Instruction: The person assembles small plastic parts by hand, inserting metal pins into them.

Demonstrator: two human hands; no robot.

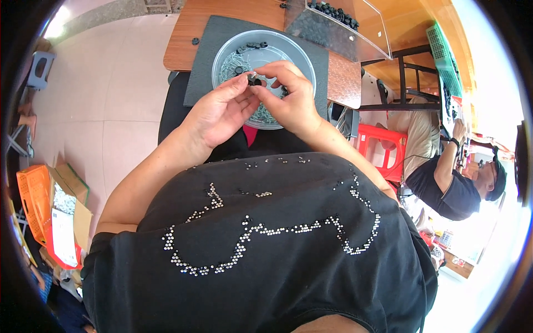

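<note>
Over the grey round basin (277, 51), my two hands meet at a small black round part (255, 81). My left hand (214, 114) is turned palm up, its thumb and fingers closed against the part from the left. From the right, my right hand (297, 100) pinches the same part between thumb and fingers. Something small and pale shows at the top of the part, too small to name. Inside the basin lie many thin pale green pieces (232, 65) and several black round parts (255, 45). My fingers hide some of the basin's contents.
Under the basin is a dark grey mat (201, 69) on a wooden table (186, 28). A clear plastic box (361, 44) with black parts stands at the back right. Right of me are a red stool (373, 147) and a seated person (444, 186); an orange crate (32, 186) and open carton (82, 222) are left.
</note>
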